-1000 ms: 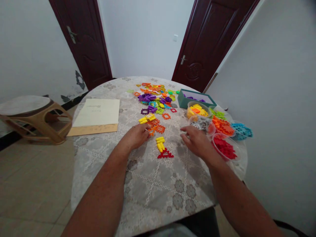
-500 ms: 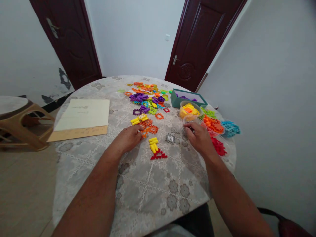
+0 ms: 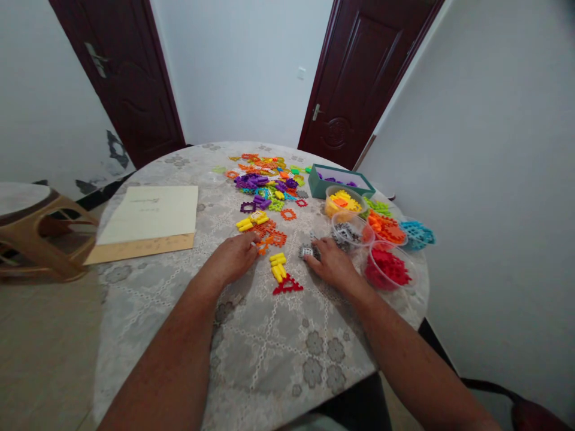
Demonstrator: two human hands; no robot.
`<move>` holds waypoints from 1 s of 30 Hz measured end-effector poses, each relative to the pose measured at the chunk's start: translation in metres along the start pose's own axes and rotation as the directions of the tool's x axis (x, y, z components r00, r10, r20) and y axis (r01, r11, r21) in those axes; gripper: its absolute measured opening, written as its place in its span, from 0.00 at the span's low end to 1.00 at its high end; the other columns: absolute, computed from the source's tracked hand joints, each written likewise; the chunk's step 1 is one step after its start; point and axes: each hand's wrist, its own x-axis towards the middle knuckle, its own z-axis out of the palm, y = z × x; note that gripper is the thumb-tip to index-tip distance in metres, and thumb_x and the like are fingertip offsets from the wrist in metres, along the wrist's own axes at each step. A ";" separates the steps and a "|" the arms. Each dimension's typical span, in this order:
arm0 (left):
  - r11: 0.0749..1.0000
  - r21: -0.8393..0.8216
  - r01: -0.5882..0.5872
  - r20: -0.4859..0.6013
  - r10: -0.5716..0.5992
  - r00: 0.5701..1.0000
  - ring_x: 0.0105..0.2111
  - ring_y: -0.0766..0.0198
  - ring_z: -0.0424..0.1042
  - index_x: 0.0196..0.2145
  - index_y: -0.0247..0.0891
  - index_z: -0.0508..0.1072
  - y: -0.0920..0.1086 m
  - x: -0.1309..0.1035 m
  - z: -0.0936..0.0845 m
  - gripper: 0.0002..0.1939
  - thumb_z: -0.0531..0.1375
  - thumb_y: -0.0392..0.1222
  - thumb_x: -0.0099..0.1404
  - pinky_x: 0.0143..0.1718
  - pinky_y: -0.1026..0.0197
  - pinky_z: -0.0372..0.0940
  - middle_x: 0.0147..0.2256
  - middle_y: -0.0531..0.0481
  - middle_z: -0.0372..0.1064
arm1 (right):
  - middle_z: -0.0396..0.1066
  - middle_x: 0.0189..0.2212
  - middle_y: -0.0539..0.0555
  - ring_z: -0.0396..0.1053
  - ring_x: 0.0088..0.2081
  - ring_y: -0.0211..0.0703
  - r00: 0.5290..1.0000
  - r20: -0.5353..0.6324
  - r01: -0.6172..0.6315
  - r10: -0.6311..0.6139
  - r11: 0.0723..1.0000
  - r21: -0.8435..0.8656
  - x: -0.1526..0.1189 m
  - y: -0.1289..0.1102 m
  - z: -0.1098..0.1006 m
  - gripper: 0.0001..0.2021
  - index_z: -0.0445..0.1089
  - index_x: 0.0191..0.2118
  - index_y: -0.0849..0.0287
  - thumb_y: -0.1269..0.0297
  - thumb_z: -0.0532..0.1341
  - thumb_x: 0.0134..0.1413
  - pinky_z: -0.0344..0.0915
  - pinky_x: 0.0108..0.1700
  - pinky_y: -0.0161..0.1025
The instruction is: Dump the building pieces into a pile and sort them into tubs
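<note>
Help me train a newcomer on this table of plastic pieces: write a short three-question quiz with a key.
1. Multiple choice: what color are the pieces in the green rectangular box?
A) red
B) purple
C) orange

2. True or false: the red triangular piece lies inside a clear round tub.

3. Fill in the blank: the fingers of the right hand are at a toothed piece whose color is ____.

Key: 1. B. 2. False; the red triangular piece lies on the tablecloth, next to yellow pieces. 3. Gray.
</note>
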 end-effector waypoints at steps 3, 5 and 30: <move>1.000 0.024 -0.007 -0.006 0.008 1.000 0.47 0.52 0.76 0.51 0.40 0.78 0.000 -0.001 0.000 0.19 0.51 0.41 0.70 0.49 0.55 0.66 0.49 0.41 0.79 | 0.72 0.53 0.62 0.72 0.53 0.53 1.000 -0.001 0.018 -0.018 0.996 0.083 -0.001 0.002 0.001 0.21 0.71 0.58 0.57 0.53 0.63 0.65 0.66 0.56 0.45; 0.999 0.031 -0.014 -0.003 0.014 1.000 0.49 0.51 0.76 0.51 0.40 0.77 0.002 -0.001 -0.001 0.19 0.50 0.41 0.71 0.51 0.54 0.66 0.50 0.41 0.78 | 0.73 0.50 0.61 0.72 0.49 0.51 0.999 -0.028 0.035 -0.031 0.986 0.163 -0.005 0.004 0.003 0.21 0.70 0.57 0.57 0.54 0.65 0.61 0.67 0.53 0.45; 0.999 0.040 0.006 -0.007 -0.005 1.000 0.55 0.51 0.75 0.55 0.41 0.75 0.007 -0.003 -0.004 0.18 0.51 0.42 0.73 0.56 0.54 0.65 0.56 0.40 0.77 | 0.73 0.45 0.61 0.70 0.50 0.53 0.880 -0.470 0.074 -0.065 0.997 0.001 0.015 0.019 -0.050 0.09 0.73 0.46 0.57 0.70 0.55 0.66 0.66 0.54 0.47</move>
